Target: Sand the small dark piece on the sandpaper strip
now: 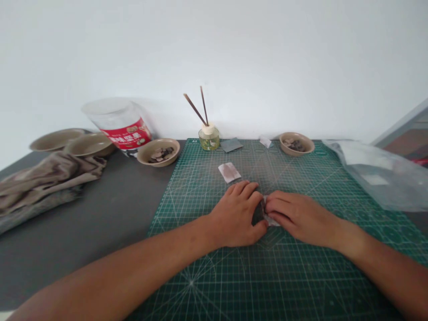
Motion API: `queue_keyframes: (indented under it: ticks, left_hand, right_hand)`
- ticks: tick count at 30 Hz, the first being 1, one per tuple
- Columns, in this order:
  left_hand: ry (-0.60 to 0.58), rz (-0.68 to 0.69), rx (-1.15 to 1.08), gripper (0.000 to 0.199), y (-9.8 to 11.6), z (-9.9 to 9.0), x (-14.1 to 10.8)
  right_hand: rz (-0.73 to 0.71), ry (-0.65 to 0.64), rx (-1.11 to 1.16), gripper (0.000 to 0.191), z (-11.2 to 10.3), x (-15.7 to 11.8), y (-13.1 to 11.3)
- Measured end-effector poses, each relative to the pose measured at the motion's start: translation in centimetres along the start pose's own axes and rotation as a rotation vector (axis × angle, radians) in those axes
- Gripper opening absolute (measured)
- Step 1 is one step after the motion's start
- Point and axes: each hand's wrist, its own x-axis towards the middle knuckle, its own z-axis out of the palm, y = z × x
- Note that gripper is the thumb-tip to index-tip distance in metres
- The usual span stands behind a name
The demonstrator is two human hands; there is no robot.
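The left forearm (133,265) and right forearm (384,263) angle inward, bringing the left hand (236,215) and right hand (301,217) together, palms down and curled, apparently almost touching.

Bowl (296,143) on cutting mat (334,267), plastic bag (374,174) beside

Left hand (236,216), right hand (301,216) closed on folded white paper (271,220) (mostly hidden by fingers), green cutting mat (214,285) beneath.
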Motion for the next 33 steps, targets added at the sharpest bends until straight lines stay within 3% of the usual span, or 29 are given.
queue_keyframes:
  ticks: [3, 7, 10, 13, 16, 19, 25, 30, 33]
  left_hand:
    - [-0.003, -0.011, 0.005, 0.052, 0.0, 0.0, 0.0]
    - [-0.007, -0.018, 0.001, 0.054, 0.0, 0.1, -0.1]
    - [-0.010, -0.015, -0.012, 0.053, 0.0, 0.0, 0.0]
    - [-0.028, -0.022, -0.011, 0.052, 0.0, -0.2, 0.1]
    - [-0.043, -0.033, -0.005, 0.056, 0.1, -0.2, 0.1]
    - [-0.040, -0.031, -0.005, 0.057, 0.0, 0.0, 0.0]
    - [-0.029, -0.021, -0.027, 0.055, -0.1, 0.1, 0.1]
    - [-0.036, -0.015, -0.036, 0.057, -0.1, -0.1, 0.1]
    - [-0.028, -0.008, -0.035, 0.054, -0.1, 0.0, 0.1]
  right_hand:
    - [0.027, -0.036, 0.009, 0.016, -0.6, -0.3, 0.4]
    - [-0.067, -0.132, 0.119, 0.013, -1.1, -0.5, 0.2]
    - [-0.085, -0.087, 0.082, 0.014, -0.6, -0.2, -0.1]
    - [0.003, -0.022, 0.011, 0.017, -0.4, 0.1, 0.4]
    - [0.027, -0.063, 0.049, 0.016, -0.8, -0.1, 1.0]
    - [-0.050, -0.130, 0.149, 0.015, -0.8, -0.3, 0.8]
    - [0.012, -0.018, 0.040, 0.017, 0.0, 0.1, 0.7]
    - [-0.033, -0.102, 0.128, 0.015, -0.5, -0.2, 1.2]
    - [-0.059, -0.067, 0.090, 0.015, 0.0, 0.0, 0.7]
